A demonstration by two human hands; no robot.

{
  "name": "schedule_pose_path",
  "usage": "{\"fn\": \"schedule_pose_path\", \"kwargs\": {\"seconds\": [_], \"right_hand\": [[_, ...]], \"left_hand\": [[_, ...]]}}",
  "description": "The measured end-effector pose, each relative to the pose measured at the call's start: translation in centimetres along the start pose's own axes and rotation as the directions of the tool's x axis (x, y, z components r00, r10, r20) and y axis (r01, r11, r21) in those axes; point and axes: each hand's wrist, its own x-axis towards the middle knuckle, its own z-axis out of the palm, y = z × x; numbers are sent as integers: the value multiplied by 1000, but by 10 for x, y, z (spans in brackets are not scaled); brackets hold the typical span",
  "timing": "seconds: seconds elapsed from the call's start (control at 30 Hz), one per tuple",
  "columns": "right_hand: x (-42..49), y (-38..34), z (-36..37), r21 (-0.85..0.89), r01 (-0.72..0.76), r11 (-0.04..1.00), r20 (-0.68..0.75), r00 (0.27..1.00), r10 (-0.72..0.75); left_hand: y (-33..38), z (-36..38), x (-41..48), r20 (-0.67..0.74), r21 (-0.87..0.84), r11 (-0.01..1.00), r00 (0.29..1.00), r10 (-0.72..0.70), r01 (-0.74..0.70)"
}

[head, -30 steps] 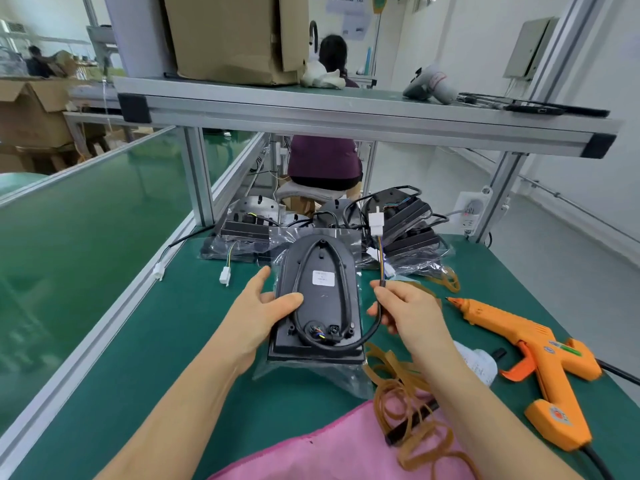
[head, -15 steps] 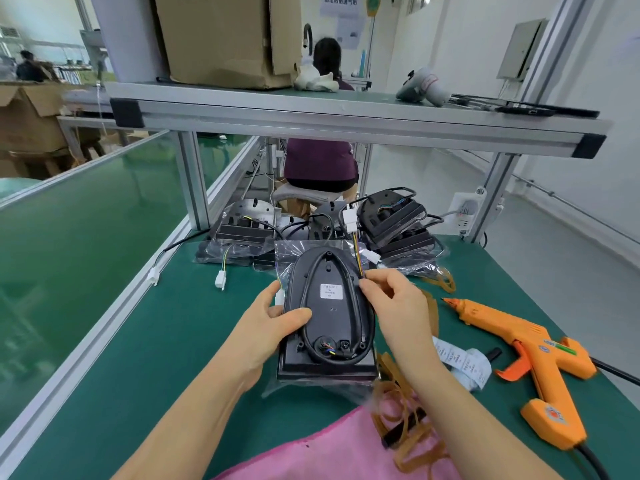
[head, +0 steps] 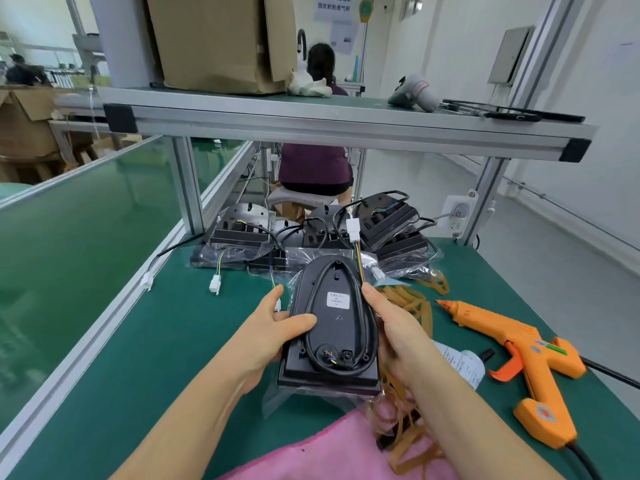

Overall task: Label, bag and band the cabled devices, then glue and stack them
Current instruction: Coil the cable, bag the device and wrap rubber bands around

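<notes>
A black cabled device (head: 332,327) with a white label (head: 338,300) lies on a clear plastic bag (head: 277,400) on the green table. Its black cable loops around its back, and the white connector (head: 353,230) sticks up on coloured wires. My left hand (head: 273,327) grips the device's left edge, thumb on top. My right hand (head: 391,327) grips the right edge and presses the cable against it. An orange glue gun (head: 519,348) lies to the right. Tan rubber bands (head: 412,299) lie beside and beneath my right wrist.
Several bagged black devices (head: 388,226) with loose connectors are piled at the back of the table. A strip of white labels (head: 464,365) lies by the glue gun. A shelf (head: 311,116) overhangs with a cardboard box. A conveyor (head: 69,244) runs left. A person sits behind.
My right hand brought the cable in from the right and laid it along the device's edge. The device now sits gripped between both hands, nearer to me.
</notes>
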Motion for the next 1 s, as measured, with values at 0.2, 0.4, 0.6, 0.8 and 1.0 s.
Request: {"fn": "schedule_pose_path", "kwargs": {"seconds": [0.2, 0.4, 0.6, 0.8, 1.0], "right_hand": [[3, 1, -6, -57, 29, 998, 56, 998, -26], [6, 1, -5, -7, 83, 997, 4, 997, -83], [15, -11, -20, 6, 170, 985, -153, 974, -167], [19, -17, -25, -5, 202, 979, -165, 966, -200], [19, -16, -23, -7, 204, 979, -168, 965, -202]], "left_hand": [[3, -8, 9, 67, -30, 997, 995, -75, 77], [2, -5, 8, 107, -46, 995, 991, -82, 87], [-11, -12, -26, -21, 566, 823, 999, -43, 48], [-36, 18, -56, 185, 982, 18, 956, -226, -186], [-39, 30, -46, 215, 958, -151, 957, -195, -246]]}}
